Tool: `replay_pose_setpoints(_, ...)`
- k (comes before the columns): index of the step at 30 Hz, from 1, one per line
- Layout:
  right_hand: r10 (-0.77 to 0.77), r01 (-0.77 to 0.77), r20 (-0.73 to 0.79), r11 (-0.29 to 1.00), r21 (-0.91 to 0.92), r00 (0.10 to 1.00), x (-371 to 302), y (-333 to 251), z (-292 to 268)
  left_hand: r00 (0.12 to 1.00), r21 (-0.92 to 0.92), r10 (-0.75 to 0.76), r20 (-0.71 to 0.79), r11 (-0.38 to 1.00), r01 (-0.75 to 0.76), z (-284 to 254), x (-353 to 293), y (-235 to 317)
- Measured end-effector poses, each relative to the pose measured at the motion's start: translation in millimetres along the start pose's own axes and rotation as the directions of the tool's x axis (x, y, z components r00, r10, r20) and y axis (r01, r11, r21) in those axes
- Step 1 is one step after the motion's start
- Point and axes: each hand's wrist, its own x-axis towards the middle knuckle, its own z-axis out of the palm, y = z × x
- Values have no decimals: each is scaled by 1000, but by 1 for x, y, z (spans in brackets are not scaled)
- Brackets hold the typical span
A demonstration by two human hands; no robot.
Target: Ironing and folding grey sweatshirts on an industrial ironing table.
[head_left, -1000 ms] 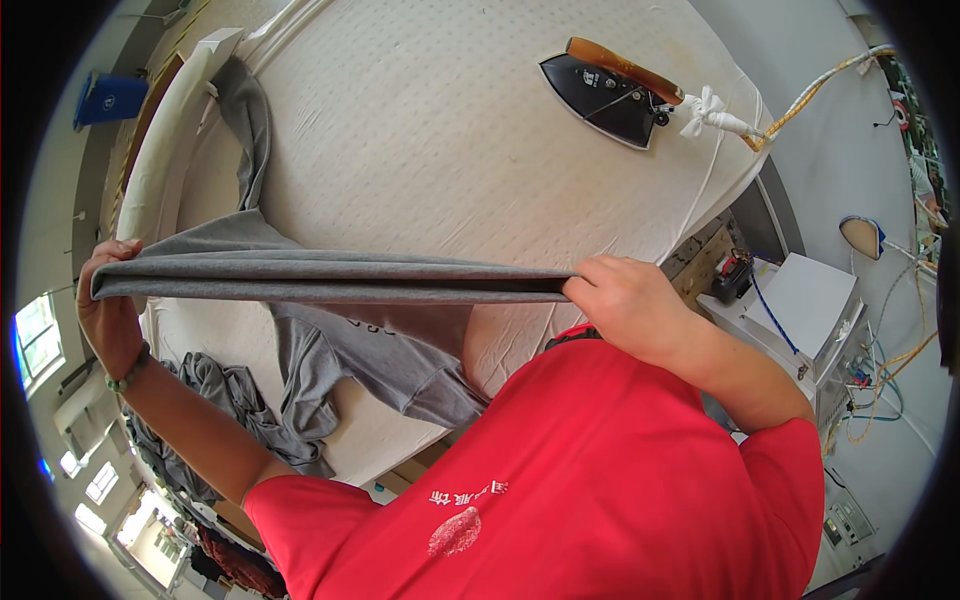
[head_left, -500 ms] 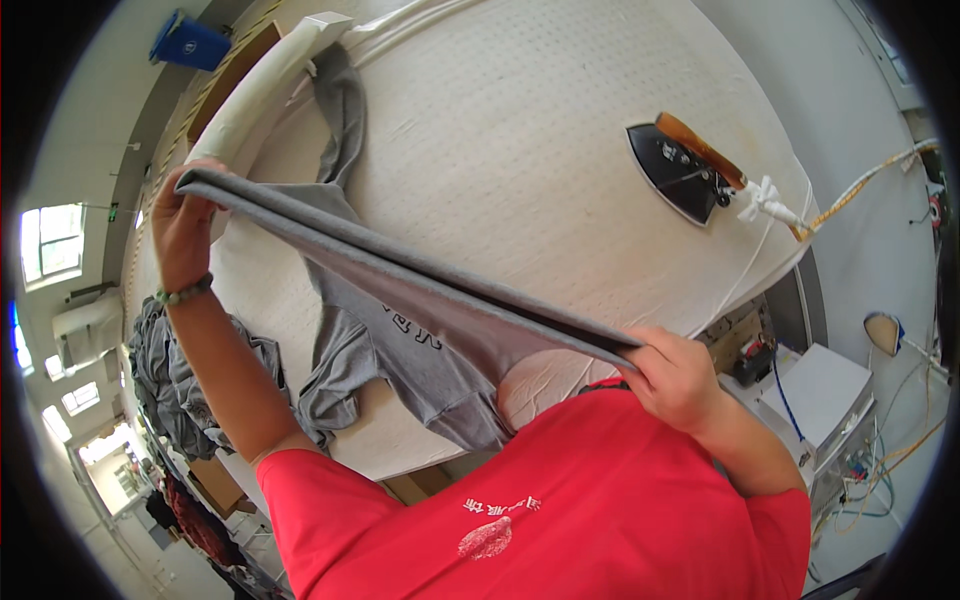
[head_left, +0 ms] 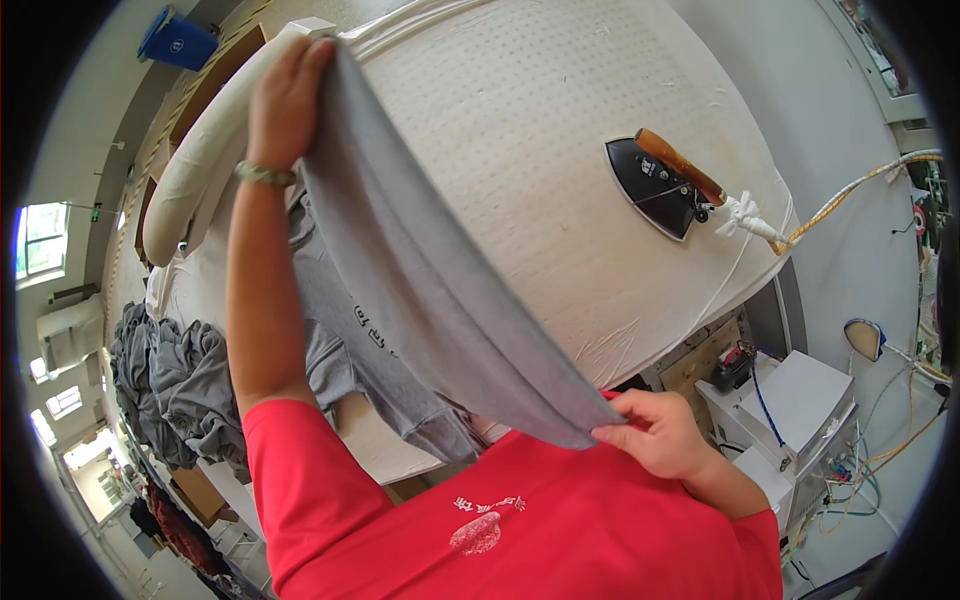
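A grey sweatshirt point(head_left: 420, 260) with dark lettering is stretched between my two hands, its held edge running slantwise over the padded ironing table point(head_left: 540, 200). At the far left end of that edge, my left hand point(head_left: 285, 105) is closed on the cloth, slightly blurred, a beaded bracelet on its wrist. My right hand point(head_left: 655, 435) pinches the near right corner between thumb and fingers, close in front of my red shirt. The lower part of the sweatshirt hangs down and rests on the table's near left side; some of it is hidden by my left arm.
An iron point(head_left: 665, 185) with a wooden handle lies on the table's right, its cord point(head_left: 850, 200) leading off right. A padded pressing arm point(head_left: 205, 150) stands at the left. Crumpled grey garments point(head_left: 180, 380) are heaped at the left edge. A white cabinet point(head_left: 800, 400) stands at the right.
My left hand has moved up and away with its end of the sweatshirt. My right hand has come slightly lower, and the cloth now slants more steeply, spread wider.
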Motion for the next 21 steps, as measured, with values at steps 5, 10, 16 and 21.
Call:
replay_pose_setpoints(5,230,-217,26,866,450,973,26,64,-22,972,144,-33,234,990,-1,125,18,-12)
replay_pose_setpoints(10,343,-316,46,797,515,938,78,132,-62,903,312,-160,398,949,31,222,8,-41)
replay_pose_setpoints(16,423,-355,-29,795,492,906,103,147,-90,881,370,-227,414,927,65,263,4,-53)
replay_pose_setpoints(21,450,-361,-96,811,461,888,110,157,-99,927,335,-206,312,937,96,269,0,-53)
